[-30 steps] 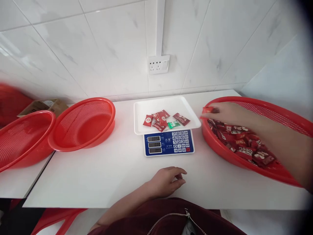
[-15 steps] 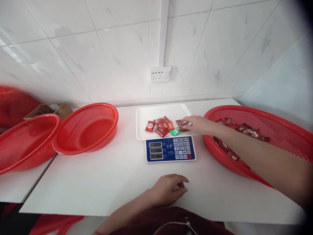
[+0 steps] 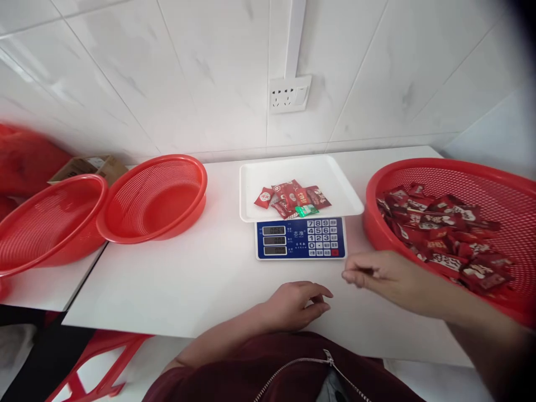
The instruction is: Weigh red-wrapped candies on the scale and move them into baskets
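Several red candy packets [image 3: 288, 196] and one green packet [image 3: 307, 210] lie in a loose pile on the white tray [image 3: 259, 170] of a blue digital scale [image 3: 300, 239]. My left hand [image 3: 293, 304] rests at the table's front edge below the scale, its fingers loosely bent and apart, holding nothing. To the right of the scale's keypad, my right hand [image 3: 383, 273] is over the table with fingers curled in and nothing visible in them. Just beyond it stands a big red basket [image 3: 377, 184] with many red packets inside.
Two red perforated baskets [image 3: 154, 162] [image 3: 50, 192] stand on the left, with a cardboard box [image 3: 113, 169] behind them. A socket [image 3: 290, 94] is on the tiled wall. Under the table's left end is a red stool [image 3: 104, 357].
My right hand has let go of a red packet on the tray and drawn back right and nearer to me. The scale's top reading has changed. My view has tilted down slightly.
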Demonstrator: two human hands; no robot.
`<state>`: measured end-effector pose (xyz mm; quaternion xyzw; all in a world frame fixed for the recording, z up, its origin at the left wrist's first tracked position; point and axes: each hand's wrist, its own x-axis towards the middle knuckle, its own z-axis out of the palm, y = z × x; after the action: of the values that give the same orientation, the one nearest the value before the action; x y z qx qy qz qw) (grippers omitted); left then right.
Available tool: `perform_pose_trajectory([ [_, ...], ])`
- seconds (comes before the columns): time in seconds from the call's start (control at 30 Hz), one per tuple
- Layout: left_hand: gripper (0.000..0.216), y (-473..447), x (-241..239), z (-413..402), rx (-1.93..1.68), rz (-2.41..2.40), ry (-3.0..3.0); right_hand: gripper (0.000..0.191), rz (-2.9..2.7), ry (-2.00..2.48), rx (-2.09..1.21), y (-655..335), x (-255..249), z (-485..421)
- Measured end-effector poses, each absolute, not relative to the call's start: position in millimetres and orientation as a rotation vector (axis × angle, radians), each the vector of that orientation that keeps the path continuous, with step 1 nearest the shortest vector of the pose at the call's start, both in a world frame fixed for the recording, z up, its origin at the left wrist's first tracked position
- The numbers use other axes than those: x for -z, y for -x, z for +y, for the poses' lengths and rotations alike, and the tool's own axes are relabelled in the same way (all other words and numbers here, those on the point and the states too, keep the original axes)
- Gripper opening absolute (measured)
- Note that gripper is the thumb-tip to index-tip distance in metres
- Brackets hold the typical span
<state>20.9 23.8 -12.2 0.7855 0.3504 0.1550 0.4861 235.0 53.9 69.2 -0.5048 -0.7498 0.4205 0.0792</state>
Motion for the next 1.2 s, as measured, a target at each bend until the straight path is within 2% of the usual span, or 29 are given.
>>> perform_pose_trajectory([
  [0.17,0.023,-23.6,17.9,24.9,-0.296,0.828,-1.987,0.046,-1.686,1.1,-1.936,-222.5,3.1,28.3],
  [0.27,0.021,-24.7,21.5,27.5,-0.216,0.806,-2.041,0.04,-1.413,0.797,-2.155,-216.6,32.8,23.1],
  [0.37,0.02,-24.4,21.0,31.3,-0.139,0.784,-2.044,0.037,-1.362,0.61,-2.266,-215.8,41.6,25.1],
  [0.5,0.013,-17.0,10.4,35.3,-0.182,0.843,-2.025,0.04,-1.409,0.539,-2.361,-212.0,28.8,34.3],
  [0.63,0.016,2.1,-11.8,43.4,-0.472,1.09,-1.949,0.045,-1.545,0.663,-2.413,-196.9,20.0,40.7],
  [0.8,0.013,31.7,-42.2,76.9,-0.857,1.455,-2.012,0.047,-1.511,0.875,-2.288,-180.6,32.8,41.4],
  [0.93,0.015,39.8,-58.5,114.2,-0.898,1.642,-2.216,0.048,-1.411,0.975,-2.194,-177.5,35.4,39.2],
  [1.0,0.022,35.1,-62.0,130.8,-0.813,1.608,-2.334,0.049,-1.4,0.977,-2.176,-177.2,33.8,37.5],
  [1.2,0.07,7.2,-60.3,168.4,-0.405,1.394,-2.417,0.05,-1.399,0.978,-2.147,-176.2,34.0,33.6],
])
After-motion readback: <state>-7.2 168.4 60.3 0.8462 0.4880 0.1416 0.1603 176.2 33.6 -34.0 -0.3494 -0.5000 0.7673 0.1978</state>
